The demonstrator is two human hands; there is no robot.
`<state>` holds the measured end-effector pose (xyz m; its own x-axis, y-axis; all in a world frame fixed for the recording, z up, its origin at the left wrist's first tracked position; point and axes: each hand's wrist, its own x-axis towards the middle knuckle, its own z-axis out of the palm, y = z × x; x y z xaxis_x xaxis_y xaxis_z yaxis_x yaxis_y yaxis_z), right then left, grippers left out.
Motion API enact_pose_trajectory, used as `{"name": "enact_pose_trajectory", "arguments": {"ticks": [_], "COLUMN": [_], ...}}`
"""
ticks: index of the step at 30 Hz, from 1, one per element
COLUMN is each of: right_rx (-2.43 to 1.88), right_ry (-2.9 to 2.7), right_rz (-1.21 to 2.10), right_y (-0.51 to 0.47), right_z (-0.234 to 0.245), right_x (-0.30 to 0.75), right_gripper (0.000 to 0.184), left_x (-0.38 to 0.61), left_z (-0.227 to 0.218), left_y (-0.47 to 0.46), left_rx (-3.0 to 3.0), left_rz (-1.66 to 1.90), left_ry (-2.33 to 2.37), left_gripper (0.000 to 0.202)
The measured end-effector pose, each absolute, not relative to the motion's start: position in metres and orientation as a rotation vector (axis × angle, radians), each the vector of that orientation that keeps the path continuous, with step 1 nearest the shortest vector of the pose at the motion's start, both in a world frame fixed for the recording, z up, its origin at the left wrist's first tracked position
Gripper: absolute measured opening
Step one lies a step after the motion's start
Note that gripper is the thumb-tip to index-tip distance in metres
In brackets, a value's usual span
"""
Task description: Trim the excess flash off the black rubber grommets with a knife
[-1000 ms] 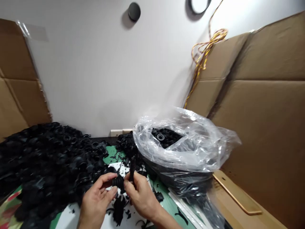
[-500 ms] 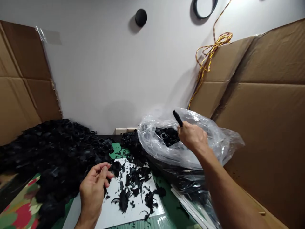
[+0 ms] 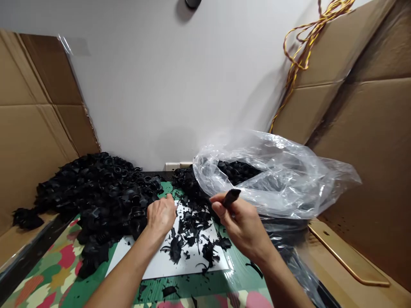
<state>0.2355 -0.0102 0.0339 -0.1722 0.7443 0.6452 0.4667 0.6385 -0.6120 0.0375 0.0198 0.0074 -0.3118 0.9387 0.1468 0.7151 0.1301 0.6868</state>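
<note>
My left hand [image 3: 161,214], back upward, reaches to the right edge of a big heap of black rubber-like ringed parts [image 3: 112,188]. Most of its fingers are hidden beneath it, so whether they hold a part does not show. Closed around a short black stick-like tool [image 3: 231,197] is my right hand [image 3: 242,222], in front of the clear plastic bag. The tool's other end is hidden in the fist. Between the hands, black scraps and shavings [image 3: 176,249] lie over a white sheet [image 3: 154,269].
The open clear plastic bag [image 3: 295,188] at right contains more black parts [image 3: 239,171]. A gold phone [image 3: 349,254] lies near the right cardboard wall [image 3: 362,171]. Another cardboard wall [image 3: 28,128] stands at left. Yellow-brown twisted wire [image 3: 297,64] hangs on the back wall.
My left hand has moved forward and right to the heap's edge, turning palm down. My right hand has drawn back from over the bag, still holding the black tool. The view has tilted down.
</note>
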Motion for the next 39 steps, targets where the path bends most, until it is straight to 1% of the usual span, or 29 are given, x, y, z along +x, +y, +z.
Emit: {"name": "enact_pose_trajectory", "arguments": {"ticks": [4, 7, 10, 14, 18, 20, 26, 29, 31, 33, 36, 37, 39], "right_rx": [-0.854, -0.838, -0.843, -0.848, -0.881, -0.899, -0.95, -0.909, -0.877, -0.889, -0.919, -0.909, -0.869], "right_ry": [-1.756, -1.694, -1.614, -1.562, -1.571, -1.569, -1.516, -1.495, -1.489, -1.498, -1.594, -1.64, -1.724], "right_rz": [0.437, 0.525, 0.688, 0.914, 0.902, 0.864, 0.903, 0.998, 1.096, 1.117, 0.981, 0.935, 0.906], "right_y": [-0.009, -0.003, 0.005, 0.014, 0.019, 0.021, 0.026, 0.028, 0.027, 0.025, 0.021, 0.019, 0.018], "right_z": [0.024, 0.021, 0.019, 0.019, 0.023, 0.023, 0.005, -0.006, -0.01, -0.012, -0.012, -0.011, -0.011], "right_x": [0.224, 0.221, 0.218, 0.208, 0.199, 0.196, 0.193, 0.191, 0.188, 0.185, 0.182, 0.181, 0.179], "right_gripper": [0.027, 0.029, 0.032, 0.036, 0.038, 0.039, 0.04, 0.04, 0.039, 0.033, 0.017, 0.014, 0.015], "left_x": [0.04, 0.034, 0.028, 0.027, 0.03, 0.031, 0.029, 0.026, 0.024, 0.023, 0.021, 0.021, 0.019], "left_z": [0.004, 0.009, 0.017, 0.023, 0.024, 0.023, 0.006, -0.002, -0.005, -0.006, -0.008, -0.008, -0.009], "left_y": [0.031, 0.029, 0.017, -0.004, -0.017, -0.018, -0.008, -0.007, -0.009, -0.01, -0.009, -0.009, -0.008], "left_rx": [1.512, 1.4, 1.21, 0.984, 0.687, 0.661, 0.589, 0.501, 0.493, 0.535, 0.584, 0.589, 0.6], "left_rz": [1.036, 1.163, 1.262, 1.318, 1.355, 1.358, 1.419, 1.473, 1.493, 1.462, 1.392, 1.378, 1.364], "left_ry": [2.06, 1.951, 1.771, 1.532, 1.076, 0.952, 0.901, 0.927, 0.937, 0.935, 0.922, 0.917, 0.907], "left_gripper": [0.015, 0.014, 0.012, 0.023, 0.026, 0.025, 0.02, 0.017, 0.017, 0.019, 0.024, 0.025, 0.027]}}
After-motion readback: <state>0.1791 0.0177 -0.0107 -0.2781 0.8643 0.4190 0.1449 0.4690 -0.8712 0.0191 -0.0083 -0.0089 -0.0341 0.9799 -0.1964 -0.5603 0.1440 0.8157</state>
